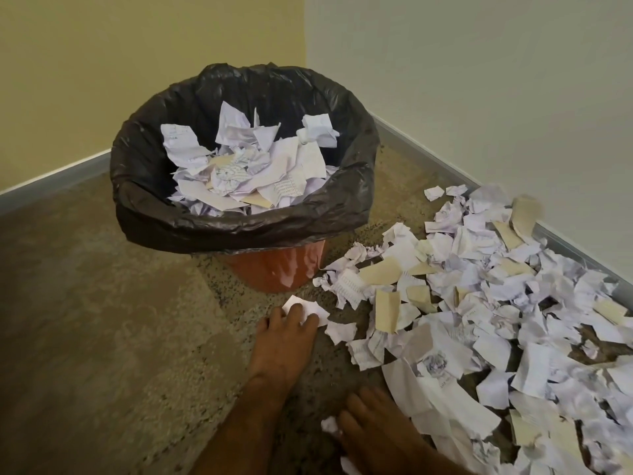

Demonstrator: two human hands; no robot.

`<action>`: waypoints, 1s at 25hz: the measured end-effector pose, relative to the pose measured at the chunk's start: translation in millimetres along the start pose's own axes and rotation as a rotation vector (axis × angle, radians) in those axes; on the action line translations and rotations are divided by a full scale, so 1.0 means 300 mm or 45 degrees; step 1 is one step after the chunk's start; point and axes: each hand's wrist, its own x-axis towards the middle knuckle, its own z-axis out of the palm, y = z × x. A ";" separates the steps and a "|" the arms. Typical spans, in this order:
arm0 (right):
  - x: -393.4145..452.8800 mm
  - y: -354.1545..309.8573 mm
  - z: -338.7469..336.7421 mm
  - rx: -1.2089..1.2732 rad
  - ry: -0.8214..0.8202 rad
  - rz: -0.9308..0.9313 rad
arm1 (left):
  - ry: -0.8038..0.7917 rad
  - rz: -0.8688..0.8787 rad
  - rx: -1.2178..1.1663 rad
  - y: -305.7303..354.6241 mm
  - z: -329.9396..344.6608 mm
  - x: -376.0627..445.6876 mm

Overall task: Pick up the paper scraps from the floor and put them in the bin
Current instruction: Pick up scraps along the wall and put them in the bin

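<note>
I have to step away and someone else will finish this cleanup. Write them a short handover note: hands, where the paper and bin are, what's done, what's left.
Left hand: reaching forward on the floor, fingers on a white scrap just in front of the bin; not yet lifted.
Right hand: low on the floor at the near edge of the pile, touching a small crumpled scrap.
Bin: orange, lined with a black bag, standing in the corner, already holding a good heap of paper.
Left to do: the big pile of paper scraps along the right wall is still on the floor.
</note>
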 end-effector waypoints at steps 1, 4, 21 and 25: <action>0.006 0.020 -0.013 0.023 -0.007 0.043 | 0.027 0.005 -0.028 -0.010 0.000 -0.010; 0.023 0.078 -0.054 0.057 0.047 0.227 | 0.071 -0.014 -0.168 -0.041 -0.014 -0.054; 0.187 0.132 -0.047 -0.044 -0.300 0.276 | -0.230 -0.046 -0.123 -0.075 0.017 -0.113; 0.240 0.157 -0.056 -0.115 -0.335 0.306 | -0.103 -0.033 0.007 -0.070 0.012 -0.075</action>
